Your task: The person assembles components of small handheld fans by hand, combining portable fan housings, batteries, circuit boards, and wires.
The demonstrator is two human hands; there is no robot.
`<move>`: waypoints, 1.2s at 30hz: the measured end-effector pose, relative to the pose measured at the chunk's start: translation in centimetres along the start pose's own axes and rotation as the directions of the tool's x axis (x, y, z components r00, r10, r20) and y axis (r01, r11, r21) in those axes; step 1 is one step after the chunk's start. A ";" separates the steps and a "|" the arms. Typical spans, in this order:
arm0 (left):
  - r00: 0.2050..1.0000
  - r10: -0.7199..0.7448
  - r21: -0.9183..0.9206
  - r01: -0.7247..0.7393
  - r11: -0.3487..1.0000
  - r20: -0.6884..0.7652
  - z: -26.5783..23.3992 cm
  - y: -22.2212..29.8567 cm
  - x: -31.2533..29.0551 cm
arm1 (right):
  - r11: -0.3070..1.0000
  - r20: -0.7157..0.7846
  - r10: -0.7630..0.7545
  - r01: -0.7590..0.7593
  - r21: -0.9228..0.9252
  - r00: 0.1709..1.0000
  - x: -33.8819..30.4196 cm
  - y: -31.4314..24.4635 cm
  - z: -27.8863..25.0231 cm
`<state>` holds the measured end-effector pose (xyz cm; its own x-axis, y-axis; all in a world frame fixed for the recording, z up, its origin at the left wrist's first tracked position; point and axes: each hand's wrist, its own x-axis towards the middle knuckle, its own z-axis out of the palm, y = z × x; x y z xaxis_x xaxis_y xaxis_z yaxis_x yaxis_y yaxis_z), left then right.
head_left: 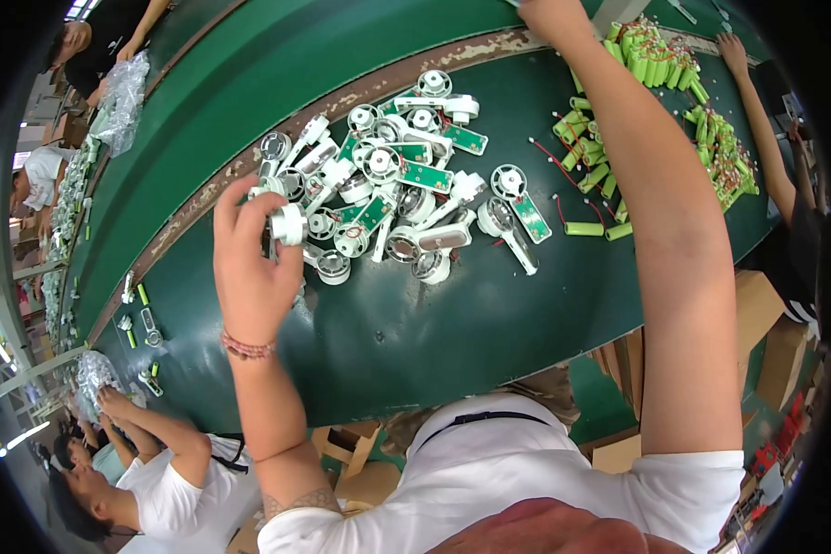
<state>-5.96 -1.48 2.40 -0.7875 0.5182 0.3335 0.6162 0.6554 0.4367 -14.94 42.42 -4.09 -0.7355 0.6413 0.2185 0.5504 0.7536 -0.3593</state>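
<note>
The right hand [547, 11] is cut off by the top edge of the view; only the wrist and the heel of the palm show, so whether its fingers are spread or closed cannot be told, nor what it touches. Its forearm runs up across the right side of the dark green table [452, 323], covering part of the green batteries [660, 60] heaped at the far right, some with red wires. The left hand [249, 254] is seen from the back, fingers curled in and pinching a small white round motor part [289, 224] between thumb and fingertips; the fingertips themselves are partly hidden behind the part, and a dark piece just below it is hard to make out. The held part sits at the left edge of the pile of white motor parts [397, 180], touching or just above its nearest pieces; which, cannot be told. The pile lies mid-table, with small green circuit boards [427, 175] mixed through it. A beaded bracelet [246, 347] circles the left wrist. Another person's arm [762, 129] reaches in at far right beside a second batch of batteries. Loose small pieces [143, 319] lie at the table's left end, too small to identify. A person in a white shirt [171, 494] works at lower left, partly cut off.
</note>
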 end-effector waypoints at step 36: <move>0.949 -0.272 -0.984 0.134 -0.118 0.162 3.7 4.2 -8.1 | 0.135 0.076 -0.114 -0.060 0.989 0.991 -31.9 -0.9 -12.2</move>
<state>2.98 -0.88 -1.56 -0.9133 0.4025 0.0620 -0.1863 -0.5484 0.8152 12.81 23.06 0.35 -0.8213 0.5384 0.1885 -0.2719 -0.0790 -0.9591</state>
